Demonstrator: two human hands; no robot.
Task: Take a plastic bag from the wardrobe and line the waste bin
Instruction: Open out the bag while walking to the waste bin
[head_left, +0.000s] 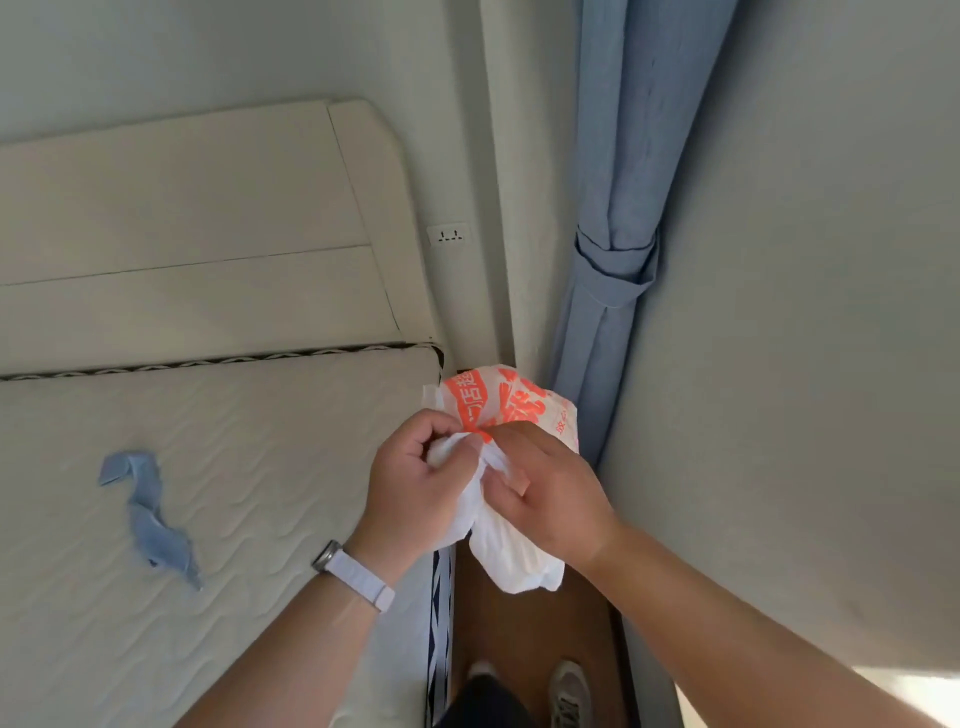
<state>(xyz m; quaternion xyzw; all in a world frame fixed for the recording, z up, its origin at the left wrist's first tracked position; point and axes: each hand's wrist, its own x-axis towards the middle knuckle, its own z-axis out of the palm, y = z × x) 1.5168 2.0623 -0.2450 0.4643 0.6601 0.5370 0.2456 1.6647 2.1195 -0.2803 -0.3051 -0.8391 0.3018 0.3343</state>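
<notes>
The bag is white plastic with orange print, and it is held in the air between both hands, above the narrow strip of floor beside the mattress. The left hand is closed around the crumpled white middle part. The right hand pinches the same part from the other side, its fingers pressed on the plastic. The two hands almost touch. The printed end comes out above the hands, away from the person, toward the blue curtain. The plain white end hangs below them. So the long axis of the bag runs from near the person to far, a little tilted.
</notes>
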